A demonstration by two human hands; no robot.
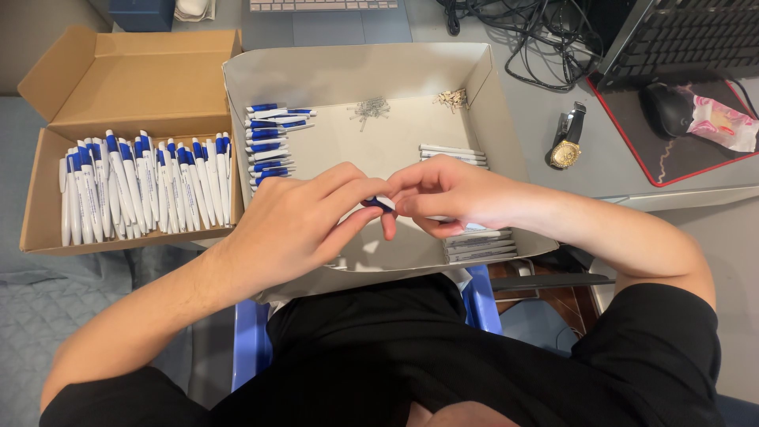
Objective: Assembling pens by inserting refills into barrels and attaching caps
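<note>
Tray (490, 103), a shallow grey box on the lap against the desk edge, keeps parts sorted by kind: blue-and-white pieces (269, 146) along its left wall, white barrels (455, 154) toward its right wall, springs (370, 109) near its far wall. Carton (47, 229) at the tray's left holds finished pens (146, 186) in a row. Left hand (296, 225) and right hand (451, 198) meet over the tray's near half, fingertips of both pinched on one pen (379, 204), so anything dropped falls into the tray.

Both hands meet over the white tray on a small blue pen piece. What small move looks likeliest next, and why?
Probably pressing the blue pen piece onto its mating part: the left hand and right hand pinch it together between their fingertips above the white tray, which holds loose parts, while finished pens fill the cardboard box.
</note>
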